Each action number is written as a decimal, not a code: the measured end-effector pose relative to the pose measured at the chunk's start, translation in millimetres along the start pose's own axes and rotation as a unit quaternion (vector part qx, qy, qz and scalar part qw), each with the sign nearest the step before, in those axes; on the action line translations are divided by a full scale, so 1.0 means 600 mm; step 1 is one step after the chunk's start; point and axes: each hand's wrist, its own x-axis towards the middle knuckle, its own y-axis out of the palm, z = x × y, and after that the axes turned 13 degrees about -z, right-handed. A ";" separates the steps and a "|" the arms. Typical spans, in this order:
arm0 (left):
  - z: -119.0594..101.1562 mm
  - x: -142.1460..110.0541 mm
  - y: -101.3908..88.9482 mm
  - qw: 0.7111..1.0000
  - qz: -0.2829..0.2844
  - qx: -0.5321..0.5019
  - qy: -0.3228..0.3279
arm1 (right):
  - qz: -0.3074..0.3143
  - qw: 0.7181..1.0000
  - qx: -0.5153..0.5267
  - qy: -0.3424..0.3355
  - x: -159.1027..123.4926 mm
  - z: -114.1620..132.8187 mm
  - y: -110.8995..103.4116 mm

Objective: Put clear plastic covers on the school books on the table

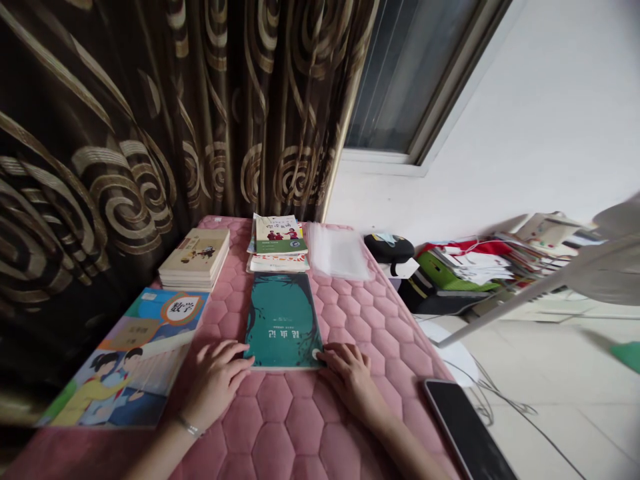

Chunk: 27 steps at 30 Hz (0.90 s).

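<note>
A teal book (283, 317) with dark branch drawings and white Chinese characters, upside down to me, lies on the pink quilted surface (283, 420) in front of me. My left hand (216, 373), with a metal bracelet at the wrist, has its fingertips on the book's near left corner. At the near right corner, the fingers of my right hand (351, 377) take the other edge. Thumbs and the book's underside are partly hidden. Left of my left hand is a blue maths textbook (133, 360) with cartoon children on its cover.
Beyond the maths textbook stands a stack of beige books (195, 257). A pile of thin books (279, 240) sits behind the teal book, beside clear plastic sleeves (337, 252). A black phone (467, 427) lies at the right edge. Papers (467, 263) and a white lamp-like stand (520, 293) are farther right.
</note>
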 end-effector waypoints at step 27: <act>-0.066 0.028 0.027 0.994 0.094 0.058 0.027 | 0.063 0.994 -0.065 0.062 0.332 -0.009 0.117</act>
